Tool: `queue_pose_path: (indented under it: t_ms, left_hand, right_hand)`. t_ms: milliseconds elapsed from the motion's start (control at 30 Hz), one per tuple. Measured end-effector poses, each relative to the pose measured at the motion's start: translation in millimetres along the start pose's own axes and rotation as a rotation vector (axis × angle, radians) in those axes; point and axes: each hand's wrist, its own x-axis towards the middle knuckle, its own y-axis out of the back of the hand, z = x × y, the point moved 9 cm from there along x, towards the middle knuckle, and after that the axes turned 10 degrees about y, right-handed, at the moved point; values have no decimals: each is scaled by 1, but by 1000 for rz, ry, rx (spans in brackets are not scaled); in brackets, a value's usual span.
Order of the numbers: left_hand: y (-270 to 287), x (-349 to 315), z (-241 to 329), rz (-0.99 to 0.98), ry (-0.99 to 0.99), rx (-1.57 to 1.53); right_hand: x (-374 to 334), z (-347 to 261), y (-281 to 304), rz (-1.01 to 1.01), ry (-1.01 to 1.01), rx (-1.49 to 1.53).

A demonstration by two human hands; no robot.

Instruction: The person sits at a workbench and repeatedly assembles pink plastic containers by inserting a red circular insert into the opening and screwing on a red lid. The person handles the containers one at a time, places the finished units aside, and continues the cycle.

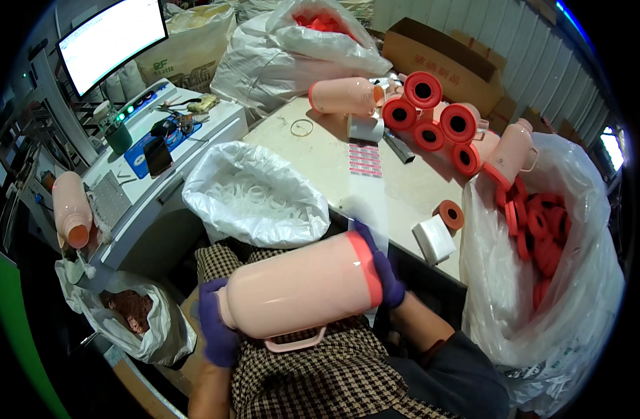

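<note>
Across my lap lies a pink thermos jug [299, 290] on its side, its loop handle toward me and a red ring [365, 265] around its base. My left hand [218, 332], in a purple glove, is closed around the neck end. The right hand [387, 277], gloved alike, grips the base end; some of its fingers are hidden behind the jug. Just beyond, a strip of pink labels [365, 160] on clear backing runs down over the table edge. In front of the jug stands a white bag [209, 209] with many translucent rings [253, 201].
Several pink jugs with red bases [428, 133] are stacked at the table's far right. A clear bag of red rings [487, 279] stands at right. A small white box [435, 239] sits near the table edge. On the left are a side desk [187, 157], monitor [114, 42] and another jug [70, 202].
</note>
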Motion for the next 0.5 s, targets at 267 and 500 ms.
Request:
queue_pose_path:
  t_ms: [267, 500]
  left_hand:
    - [-9, 4, 35, 12, -140, 229]
    - [-20, -13, 72, 83, -214, -297]
  right_hand:
    - [-50, 58, 28, 23, -313, -25]
    - [-87, 42, -2, 147, -367, 380]
